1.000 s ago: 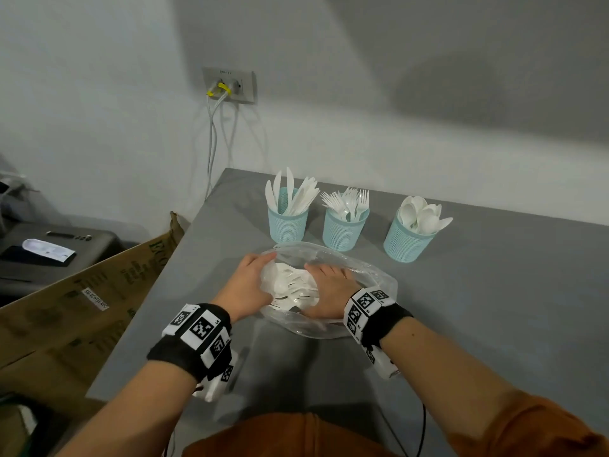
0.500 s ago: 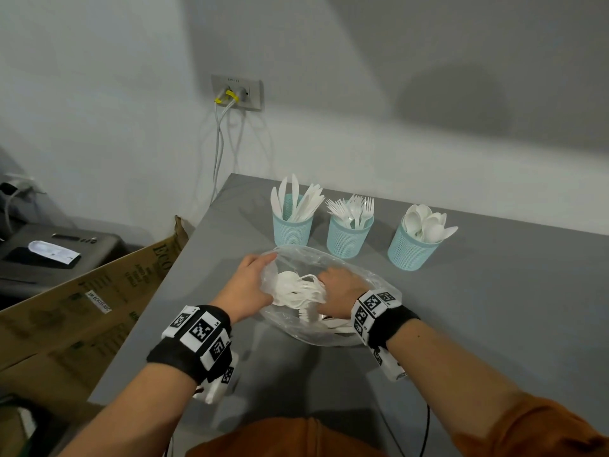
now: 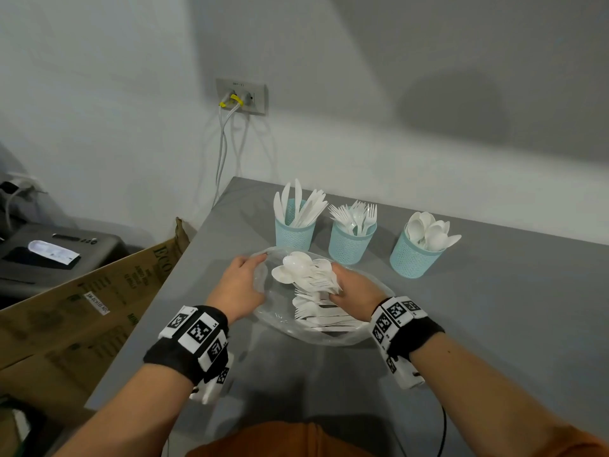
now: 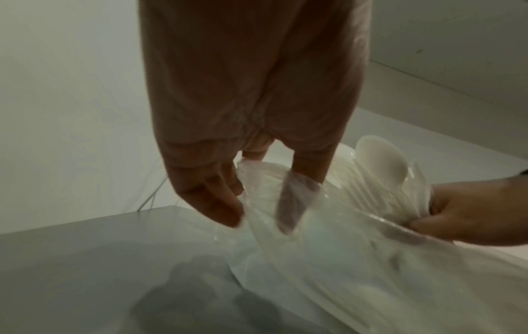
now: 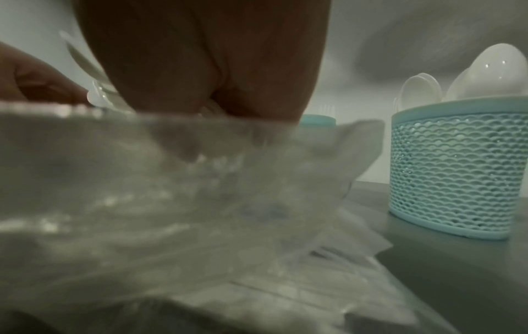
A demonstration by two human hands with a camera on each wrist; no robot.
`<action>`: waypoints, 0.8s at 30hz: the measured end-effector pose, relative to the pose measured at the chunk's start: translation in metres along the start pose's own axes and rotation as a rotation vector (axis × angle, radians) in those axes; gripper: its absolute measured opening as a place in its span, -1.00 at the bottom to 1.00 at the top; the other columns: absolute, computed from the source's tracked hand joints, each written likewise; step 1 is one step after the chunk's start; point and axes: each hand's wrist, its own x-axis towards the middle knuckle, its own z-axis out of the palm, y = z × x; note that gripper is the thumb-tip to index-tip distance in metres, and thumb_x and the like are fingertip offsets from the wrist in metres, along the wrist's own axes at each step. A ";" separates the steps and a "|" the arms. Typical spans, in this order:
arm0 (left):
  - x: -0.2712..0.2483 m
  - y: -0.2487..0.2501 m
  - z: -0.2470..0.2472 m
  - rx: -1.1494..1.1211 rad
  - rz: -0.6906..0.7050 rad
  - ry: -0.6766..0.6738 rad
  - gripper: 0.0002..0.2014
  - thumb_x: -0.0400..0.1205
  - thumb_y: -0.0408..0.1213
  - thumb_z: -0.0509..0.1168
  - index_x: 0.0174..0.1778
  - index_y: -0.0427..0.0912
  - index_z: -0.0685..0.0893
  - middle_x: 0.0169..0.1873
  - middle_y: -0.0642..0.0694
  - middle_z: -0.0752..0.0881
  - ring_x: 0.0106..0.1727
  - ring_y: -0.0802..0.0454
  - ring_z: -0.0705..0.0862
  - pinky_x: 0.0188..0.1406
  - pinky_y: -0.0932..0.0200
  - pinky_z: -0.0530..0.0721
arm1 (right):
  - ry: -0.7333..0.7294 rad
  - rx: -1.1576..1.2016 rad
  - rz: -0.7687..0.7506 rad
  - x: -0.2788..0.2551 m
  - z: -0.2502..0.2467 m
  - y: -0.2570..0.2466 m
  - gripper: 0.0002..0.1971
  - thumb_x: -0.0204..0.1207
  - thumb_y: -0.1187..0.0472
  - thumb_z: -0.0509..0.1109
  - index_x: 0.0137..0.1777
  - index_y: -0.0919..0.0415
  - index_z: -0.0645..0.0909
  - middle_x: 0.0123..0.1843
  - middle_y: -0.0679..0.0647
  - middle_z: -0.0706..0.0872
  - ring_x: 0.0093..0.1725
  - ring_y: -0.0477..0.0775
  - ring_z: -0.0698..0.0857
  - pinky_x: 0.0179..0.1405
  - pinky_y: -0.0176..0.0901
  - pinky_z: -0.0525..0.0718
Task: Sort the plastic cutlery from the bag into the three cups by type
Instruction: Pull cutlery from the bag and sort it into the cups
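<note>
A clear plastic bag [image 3: 283,324] lies on the grey table [image 3: 494,324], with white forks and other cutlery still inside. My left hand [image 3: 239,285] pinches the bag's left rim [image 4: 257,203], holding it up. My right hand [image 3: 352,286] grips a bunch of white spoons and forks [image 3: 303,272] lifted above the bag's mouth; the bunch [image 4: 382,178] also shows in the left wrist view. Behind stand three pale blue mesh cups: the knives cup [image 3: 294,230], the forks cup [image 3: 351,239] and the spoons cup [image 3: 412,255], which is also in the right wrist view [image 5: 454,171].
The table's left edge drops to a cardboard box [image 3: 82,301] and a dark printer [image 3: 49,255]. Cables hang from a wall socket [image 3: 240,97] behind the table's corner. The cups stand close behind the bag.
My right hand closed on a bunch of cutlery inside the bag and raised it out of the mouth. My left hand kept hold of the bag's rim.
</note>
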 end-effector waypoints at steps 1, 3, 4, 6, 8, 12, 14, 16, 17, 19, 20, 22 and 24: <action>0.000 0.002 0.001 0.059 0.033 0.063 -0.31 0.47 -0.35 0.37 0.55 0.07 0.37 0.38 -0.08 0.36 0.37 -0.05 0.34 0.40 0.15 0.36 | 0.006 0.036 -0.001 -0.001 0.001 0.000 -0.60 0.52 0.16 0.40 0.31 0.19 0.40 -0.24 -0.03 0.56 -0.18 0.04 0.56 -0.13 -0.17 0.44; -0.001 0.009 0.001 0.072 0.140 0.223 -0.48 0.53 -0.28 0.34 0.42 0.13 0.52 0.29 0.03 0.42 0.34 0.02 0.30 0.38 0.17 0.28 | 0.012 0.136 -0.018 0.000 0.003 0.000 -0.55 0.51 0.20 0.40 0.37 0.13 0.37 -0.12 -0.02 0.64 -0.08 0.05 0.63 -0.02 -0.16 0.50; -0.001 0.014 0.000 0.001 0.180 0.258 -0.56 0.56 -0.30 0.30 0.36 0.13 0.58 0.22 0.08 0.46 0.25 0.10 0.36 0.35 0.21 0.32 | 0.013 0.191 -0.037 0.000 0.003 -0.002 -0.48 0.52 0.23 0.39 0.45 0.08 0.32 0.03 0.00 0.67 0.03 0.03 0.63 0.07 -0.18 0.50; -0.002 0.026 -0.004 -0.236 0.190 0.203 -0.64 0.62 -0.37 0.20 0.25 0.09 0.65 0.05 0.11 0.59 -0.02 0.27 0.55 0.15 0.32 0.51 | 0.033 0.261 -0.069 0.000 0.003 -0.006 -0.43 0.54 0.25 0.35 0.52 0.06 0.25 0.19 -0.05 0.62 0.11 -0.07 0.57 0.11 -0.28 0.44; -0.002 0.033 -0.006 -0.413 0.153 0.123 -0.67 0.65 -0.40 0.16 0.18 0.05 0.67 -0.10 0.02 0.70 -0.23 0.31 0.65 -0.07 0.36 0.59 | 0.057 0.291 -0.070 0.001 0.002 -0.007 -0.45 0.56 0.24 0.34 0.51 0.07 0.24 0.18 -0.09 0.59 0.08 -0.10 0.57 0.06 -0.33 0.44; 0.002 0.036 0.000 -0.532 0.107 0.126 -0.74 0.71 -0.35 0.18 0.26 -0.16 0.67 -0.13 -0.20 0.75 -0.18 0.01 0.69 0.03 0.10 0.73 | 0.110 0.341 -0.069 0.005 0.006 -0.007 -0.50 0.51 0.11 0.41 0.42 -0.02 0.38 0.16 -0.11 0.68 0.11 -0.02 0.67 0.18 -0.09 0.60; 0.004 0.038 0.003 -0.579 0.097 0.100 -0.69 0.70 -0.34 0.21 0.37 -0.15 0.60 -0.14 -0.18 0.75 -0.17 -0.01 0.72 0.02 0.11 0.74 | 0.143 0.334 -0.085 0.007 0.008 -0.011 -0.54 0.48 -0.03 0.40 0.37 -0.03 0.46 0.19 -0.09 0.72 0.14 -0.01 0.69 0.20 -0.01 0.64; 0.003 0.043 0.002 -0.638 0.120 0.095 -0.67 0.69 -0.33 0.22 0.40 -0.12 0.55 -0.08 -0.19 0.74 -0.16 0.00 0.74 -0.04 0.16 0.76 | 0.183 0.348 -0.101 0.009 0.008 -0.017 -0.53 0.46 -0.15 0.33 0.33 -0.01 0.50 0.18 -0.05 0.74 0.13 0.00 0.70 0.19 0.01 0.65; 0.002 0.046 0.002 -0.690 0.132 0.106 -0.67 0.70 -0.33 0.20 0.40 -0.12 0.52 -0.03 -0.20 0.71 -0.15 0.00 0.74 -0.09 0.19 0.78 | 0.199 0.356 -0.097 0.011 0.008 -0.019 -0.51 0.44 -0.19 0.29 0.32 0.00 0.51 0.16 -0.03 0.74 0.12 0.02 0.71 0.18 0.03 0.66; 0.000 0.049 0.000 -0.830 0.121 0.158 -0.68 0.72 -0.36 0.14 0.40 -0.10 0.44 0.06 -0.14 0.62 -0.16 -0.02 0.72 -0.22 0.23 0.79 | 0.231 0.395 -0.062 0.012 0.004 -0.022 -0.62 0.47 -0.12 0.28 0.24 0.00 0.54 0.04 -0.01 0.76 0.02 0.06 0.73 0.11 0.02 0.67; 0.001 0.049 0.000 -0.882 0.098 0.184 -0.67 0.72 -0.43 0.12 0.40 -0.12 0.41 0.08 -0.11 0.57 -0.15 -0.02 0.69 -0.26 0.25 0.78 | 0.256 0.441 -0.047 0.011 -0.001 -0.025 -0.77 0.51 -0.04 0.30 0.13 -0.05 0.55 -0.09 -0.04 0.76 -0.08 0.03 0.73 0.04 -0.03 0.67; 0.001 0.048 0.001 -0.799 0.070 0.166 -0.57 0.62 -0.58 0.18 0.38 -0.16 0.41 0.14 -0.09 0.53 -0.03 -0.01 0.64 -0.23 0.36 0.71 | 0.321 0.572 -0.065 0.010 -0.012 -0.035 -0.94 0.55 0.07 0.32 -0.01 -0.05 0.57 -0.22 -0.09 0.73 -0.18 -0.06 0.71 -0.08 -0.13 0.62; -0.002 0.052 0.001 -0.545 0.116 -0.022 -0.48 0.51 -0.56 0.33 0.38 -0.13 0.46 0.24 -0.07 0.57 0.14 0.03 0.62 -0.01 0.41 0.63 | 0.366 0.696 -0.117 0.010 -0.022 -0.051 -0.86 0.56 0.17 0.34 0.07 0.15 0.64 -0.12 0.00 0.76 -0.09 -0.06 0.72 -0.07 -0.20 0.60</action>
